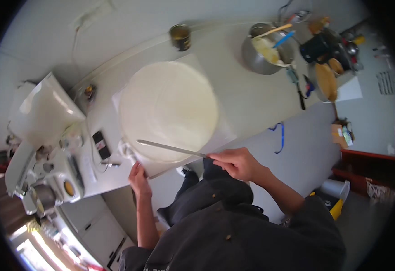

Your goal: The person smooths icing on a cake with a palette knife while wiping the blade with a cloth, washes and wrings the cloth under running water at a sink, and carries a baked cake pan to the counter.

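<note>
R hand [238, 163]: grip closed on the near end of a long thin metal blade [170, 147], fingers wrapped round. Blade runs from the hand out over the near part of the disc [168, 108], far tip toward the disc's L side; can't tell if it touches the surface.

Disc is big, round, off-white, lying flat on a pale sheet [224, 131] at the tabletop's [247, 106] near edge, approx. mid-view.

L hand [139, 180] is at that edge, fingertips up by a crumpled white cloth [126, 150] next to the disc; can't tell if the grip is clamped on it or just close.

Phone [101, 144] lies L of the disc, dark tin [180, 37] past its far side. Farther R: metal bowl [260, 61] w/ wood handle [274, 30] & blue handle [283, 39] sticking out, pale stuff inside.
</note>
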Action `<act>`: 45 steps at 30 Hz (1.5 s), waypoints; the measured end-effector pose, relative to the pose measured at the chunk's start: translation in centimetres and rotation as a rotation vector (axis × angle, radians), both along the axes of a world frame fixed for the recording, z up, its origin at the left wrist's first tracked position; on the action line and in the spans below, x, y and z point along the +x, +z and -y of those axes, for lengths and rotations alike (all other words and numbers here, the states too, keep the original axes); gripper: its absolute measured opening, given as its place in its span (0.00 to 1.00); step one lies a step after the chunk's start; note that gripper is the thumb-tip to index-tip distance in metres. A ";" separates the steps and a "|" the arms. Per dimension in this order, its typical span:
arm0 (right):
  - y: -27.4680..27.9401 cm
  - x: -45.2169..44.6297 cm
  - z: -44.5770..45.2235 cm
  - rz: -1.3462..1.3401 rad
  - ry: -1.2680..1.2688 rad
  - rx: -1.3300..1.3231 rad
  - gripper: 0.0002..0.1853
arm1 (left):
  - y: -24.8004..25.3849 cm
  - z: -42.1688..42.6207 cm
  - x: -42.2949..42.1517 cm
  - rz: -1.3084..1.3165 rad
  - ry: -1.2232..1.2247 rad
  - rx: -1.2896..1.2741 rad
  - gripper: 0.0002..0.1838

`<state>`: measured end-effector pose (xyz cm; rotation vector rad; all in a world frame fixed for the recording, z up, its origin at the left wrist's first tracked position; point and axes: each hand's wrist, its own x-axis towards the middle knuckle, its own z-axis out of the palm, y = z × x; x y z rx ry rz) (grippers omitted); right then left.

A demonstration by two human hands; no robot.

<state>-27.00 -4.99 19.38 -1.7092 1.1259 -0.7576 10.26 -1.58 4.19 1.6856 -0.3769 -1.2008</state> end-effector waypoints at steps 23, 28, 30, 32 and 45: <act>-4.3 -13.0 -5.2 -0.833 -0.794 -0.086 0.26 | -5.8 5.5 5.3 1.404 -0.392 0.014 0.29; 2.8 -5.8 -6.0 -0.464 -0.836 -0.268 0.25 | -6.9 5.8 6.7 1.346 -0.596 -0.054 0.18; 6.3 -1.4 -5.7 -0.274 -0.652 -0.283 0.23 | -6.1 4.4 6.6 1.293 -0.646 -0.059 0.15; 6.5 2.5 -6.3 -0.240 -0.248 -0.438 0.23 | -7.0 1.1 7.6 1.177 -0.598 -0.067 0.17; -7.1 29.3 -10.7 -0.575 0.600 -0.134 0.09 | 3.1 -12.7 5.4 -0.440 0.262 -0.255 0.18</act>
